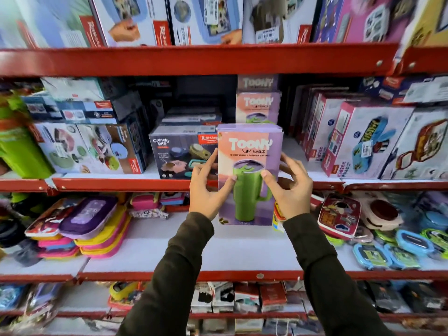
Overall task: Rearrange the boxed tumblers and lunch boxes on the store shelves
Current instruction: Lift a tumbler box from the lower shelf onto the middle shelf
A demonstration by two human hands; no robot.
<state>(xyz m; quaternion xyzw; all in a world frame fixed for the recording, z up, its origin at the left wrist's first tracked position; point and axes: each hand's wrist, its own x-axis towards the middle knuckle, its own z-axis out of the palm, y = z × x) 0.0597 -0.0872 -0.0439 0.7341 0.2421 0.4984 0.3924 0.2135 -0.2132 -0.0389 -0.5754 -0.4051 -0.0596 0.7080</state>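
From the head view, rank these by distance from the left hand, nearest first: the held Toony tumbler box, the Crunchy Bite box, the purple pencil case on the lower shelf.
1. Toony tumbler box: in the left hand.
2. Crunchy Bite box: just behind, upper left.
3. Purple pencil case: far left, lower shelf.

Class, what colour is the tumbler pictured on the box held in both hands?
Green, on the purple-and-pink tumbler box, clearest in the head view.

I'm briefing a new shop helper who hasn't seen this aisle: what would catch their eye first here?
First, the purple Toony tumbler box held upright at centre by the left hand and right hand, in front of the middle shelf's red edge. Behind it stand two more Toony boxes; the dark Crunchy Bite box sits just left.
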